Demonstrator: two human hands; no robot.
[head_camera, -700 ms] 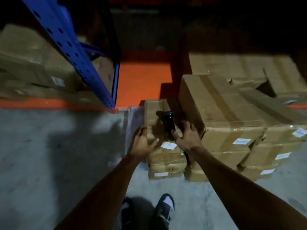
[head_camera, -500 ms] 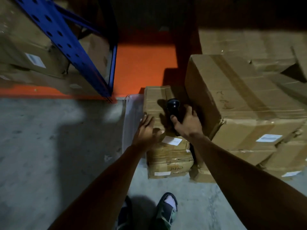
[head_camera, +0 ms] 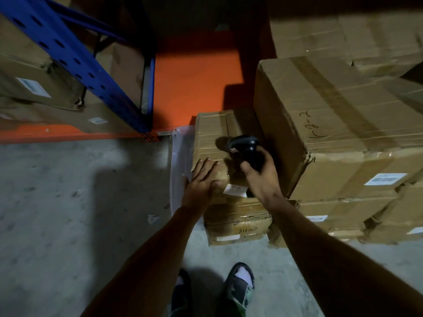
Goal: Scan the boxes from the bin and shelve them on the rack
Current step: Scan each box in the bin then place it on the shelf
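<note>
A: Head view, centre frame: right hand [head_camera: 261, 179] wrapped round the black scanner [head_camera: 246, 148], left hand [head_camera: 202, 179] spread flat on the top box [head_camera: 214, 143]. Risk?

B: I'd say the stack tips, or the dim light spoils the read of the label [head_camera: 235, 190]. Creased, taped cardboard; perforated blue rack [head_camera: 75, 62] upper left.

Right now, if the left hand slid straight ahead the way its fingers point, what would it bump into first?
Nothing at once, it seems: the left hand lies flat on the small box, fingers pointing along its top. It would slide over cardboard toward the far edge. The scanner sits to the right of that line.
</note>
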